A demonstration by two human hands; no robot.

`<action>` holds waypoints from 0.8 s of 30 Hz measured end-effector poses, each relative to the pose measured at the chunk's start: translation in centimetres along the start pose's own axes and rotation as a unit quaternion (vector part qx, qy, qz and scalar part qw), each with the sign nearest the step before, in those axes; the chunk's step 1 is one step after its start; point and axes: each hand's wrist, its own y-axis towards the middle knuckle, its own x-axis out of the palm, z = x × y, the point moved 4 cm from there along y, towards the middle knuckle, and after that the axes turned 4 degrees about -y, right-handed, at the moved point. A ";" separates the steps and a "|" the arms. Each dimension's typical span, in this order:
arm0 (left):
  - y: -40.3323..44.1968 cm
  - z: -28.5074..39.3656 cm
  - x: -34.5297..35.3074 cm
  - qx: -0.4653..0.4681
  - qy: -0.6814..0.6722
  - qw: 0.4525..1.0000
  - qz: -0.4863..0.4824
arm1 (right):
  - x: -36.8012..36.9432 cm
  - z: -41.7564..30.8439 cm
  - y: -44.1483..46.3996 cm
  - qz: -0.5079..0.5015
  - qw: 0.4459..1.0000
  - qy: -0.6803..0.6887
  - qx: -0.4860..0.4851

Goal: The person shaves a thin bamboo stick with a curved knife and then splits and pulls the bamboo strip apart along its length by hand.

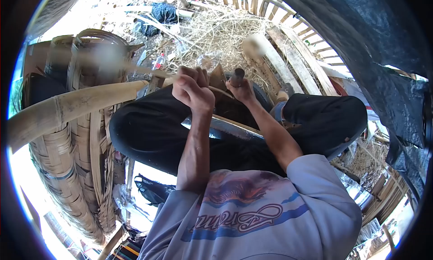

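My left hand (195, 89) is closed in a fist around a thin, pale bamboo strip (155, 73). One end of the strip runs out to the left and blurs close to the camera. From under the fist the strip seems to curve toward my other hand. My right hand (242, 89) wraps around a tool handle with a dark round end (237, 74); any blade is hidden, so I cannot tell its kind. Both hands are above my lap, between my bent knees in dark trousers (151, 129).
A thick bamboo pole (76, 104) juts in from the left beside my knee. Behind it stand woven bamboo rolls (58, 170). Shavings (221, 25) litter the ground ahead, with wooden planks (282, 61) at the right. A dark tarp (361, 34) hangs on the right.
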 end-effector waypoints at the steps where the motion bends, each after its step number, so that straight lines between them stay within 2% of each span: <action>1: -0.1 0.2 0.0 0.004 0.002 1.000 -0.002 | -0.5 -1.8 0.6 -0.001 1.000 0.003 0.004; 3: 0.7 0.2 -1.0 0.001 0.018 1.000 0.024 | -1.8 -3.6 2.3 -0.016 0.998 -0.009 0.067; 5: 1.0 0.4 -1.8 -0.024 -0.002 1.000 0.018 | -2.4 -3.3 3.4 -0.003 0.998 0.029 0.052; 7: 1.8 1.5 -2.1 0.021 0.011 1.000 0.013 | -3.6 -3.1 4.2 0.089 0.993 0.080 0.017; 12: 2.3 3.6 -1.2 0.012 -0.052 0.999 -0.004 | -6.3 -2.3 4.5 0.053 0.988 0.110 0.089; 15: 2.3 3.3 -1.0 0.010 -0.069 0.998 -0.011 | -6.8 -2.3 4.4 0.091 0.985 0.142 0.042; 19: 2.0 2.7 -0.3 0.000 -0.067 0.998 -0.013 | -7.6 -3.1 3.8 0.091 0.989 0.113 0.042; 24: 2.3 2.5 0.6 -0.012 -0.060 0.998 -0.025 | -7.8 -7.0 3.0 0.032 0.990 0.137 -0.011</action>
